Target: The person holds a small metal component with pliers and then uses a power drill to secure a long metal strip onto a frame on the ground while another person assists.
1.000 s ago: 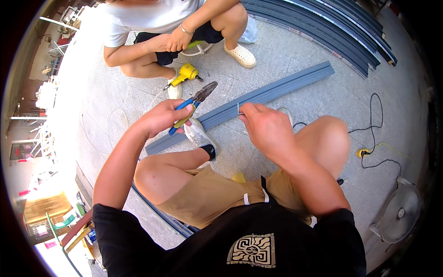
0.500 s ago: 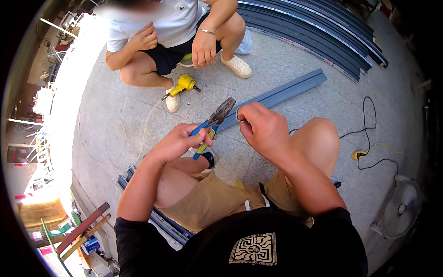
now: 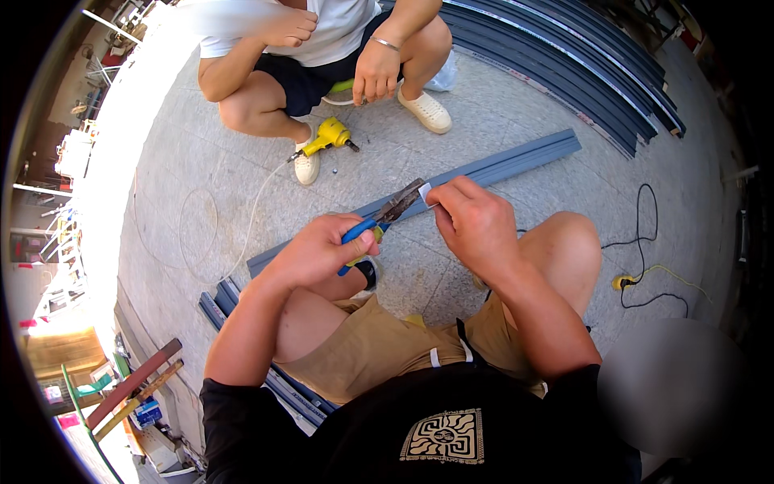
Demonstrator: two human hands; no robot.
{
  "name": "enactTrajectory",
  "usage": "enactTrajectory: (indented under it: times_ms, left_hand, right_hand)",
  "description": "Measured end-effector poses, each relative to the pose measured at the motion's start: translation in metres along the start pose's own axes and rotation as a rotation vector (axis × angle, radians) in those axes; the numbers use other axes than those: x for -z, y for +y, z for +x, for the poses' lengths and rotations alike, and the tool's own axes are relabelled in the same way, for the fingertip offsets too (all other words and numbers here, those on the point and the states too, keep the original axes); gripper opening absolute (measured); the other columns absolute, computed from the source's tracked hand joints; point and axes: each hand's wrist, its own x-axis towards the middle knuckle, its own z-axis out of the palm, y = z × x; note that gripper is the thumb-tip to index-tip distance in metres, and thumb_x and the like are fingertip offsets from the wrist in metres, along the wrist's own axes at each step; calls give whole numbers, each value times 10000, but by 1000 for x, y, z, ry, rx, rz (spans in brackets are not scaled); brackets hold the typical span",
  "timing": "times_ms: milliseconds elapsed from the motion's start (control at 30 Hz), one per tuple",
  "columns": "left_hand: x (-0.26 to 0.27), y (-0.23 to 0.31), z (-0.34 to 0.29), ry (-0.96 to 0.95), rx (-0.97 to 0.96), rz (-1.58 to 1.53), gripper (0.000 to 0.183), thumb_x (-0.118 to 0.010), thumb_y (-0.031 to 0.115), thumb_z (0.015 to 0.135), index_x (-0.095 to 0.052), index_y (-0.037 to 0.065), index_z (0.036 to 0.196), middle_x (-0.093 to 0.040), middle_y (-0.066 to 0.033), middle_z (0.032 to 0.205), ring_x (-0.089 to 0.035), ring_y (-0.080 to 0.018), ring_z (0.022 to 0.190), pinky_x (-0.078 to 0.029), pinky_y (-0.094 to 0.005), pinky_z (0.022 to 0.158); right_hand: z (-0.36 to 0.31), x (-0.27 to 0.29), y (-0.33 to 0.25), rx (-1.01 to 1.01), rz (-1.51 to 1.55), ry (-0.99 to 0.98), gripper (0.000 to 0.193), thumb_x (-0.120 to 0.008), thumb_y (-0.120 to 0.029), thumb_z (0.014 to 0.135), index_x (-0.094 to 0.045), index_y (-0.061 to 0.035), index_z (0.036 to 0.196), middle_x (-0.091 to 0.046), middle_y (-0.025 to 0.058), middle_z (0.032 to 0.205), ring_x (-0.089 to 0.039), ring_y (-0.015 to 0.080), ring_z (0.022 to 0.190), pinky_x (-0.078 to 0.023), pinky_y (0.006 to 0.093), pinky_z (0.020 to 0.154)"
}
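Note:
My left hand (image 3: pixel 324 252) is closed round the blue and yellow-green handles of a pair of pliers (image 3: pixel 398 203), their worn metal jaws pointing up and right. Between the fingertips of my right hand (image 3: pixel 477 222), which is pinched shut, sits a small flat whitish piece (image 3: pixel 426 194), perhaps metal. The jaw tips meet the left edge of that piece; whether they grip it I cannot tell. Below both hands a long grey grooved profile (image 3: pixel 516 160) lies slantwise on the floor.
Across from me a person squats by a yellow power tool (image 3: pixel 329 137) with a thin pale hose. Dark long profiles (image 3: pixel 556 64) are stacked at the far right. More profiles (image 3: pixel 294 395) lie by my left leg. A black cable (image 3: pixel 641 234) runs along the right floor.
The pliers have moved right and their jaws have come together at the small piece, which now shows more of its flat face. The other person's raised hand has shifted.

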Motion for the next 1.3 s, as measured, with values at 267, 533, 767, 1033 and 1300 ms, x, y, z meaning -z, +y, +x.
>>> enactTrajectory:
  times_ms: [267, 533, 767, 1033, 1300]
  left_hand:
    - [-1, -1, -3, 73, -66, 239, 348, -672, 347, 1082, -722, 14, 992, -672, -156, 935, -649, -349, 872, -528, -444, 813]
    - [-5, 10, -8, 129, -163, 432, 255, -697, 262, 1041, -690, 11, 997, -668, -184, 995, -668, -423, 946, -543, -493, 845]
    - [-7, 12, -9, 163, -169, 412, 224, -713, 236, 1030, -703, 12, 1015, -667, -174, 1031, -671, -414, 961, -550, -483, 859]
    - [-4, 2, -8, 149, -234, 416, 230, -716, 230, 1026, -720, 1, 1039, -682, -172, 1060, -674, -398, 1001, -553, -477, 896]
    - [-4, 6, -10, 155, -217, 426, 221, -721, 205, 1030, -697, -15, 1042, -679, -140, 1103, -671, -348, 1000, -553, -445, 874]
  right_hand:
    - [2, 0, -2, -21, -28, -93, 131, -751, -47, 908, -728, -109, 1021, -707, 86, 991, -738, 350, 836, -597, 469, 712]
    - [0, -2, 0, -71, 59, -66, 127, -757, -60, 918, -716, -113, 1027, -751, 81, 1019, -741, 365, 832, -600, 473, 702]
    - [1, 0, 0, -40, 87, -38, 129, -758, -51, 912, -714, -106, 1020, -758, 83, 991, -744, 357, 833, -599, 460, 692]
    - [0, 1, 0, -22, 75, -73, 148, -761, -27, 886, -696, -83, 1007, -754, 93, 975, -745, 343, 848, -597, 454, 702]
    - [-1, 0, 1, 8, 100, -92, 175, -752, -6, 851, -694, -80, 999, -779, 100, 1045, -748, 335, 837, -602, 437, 699]
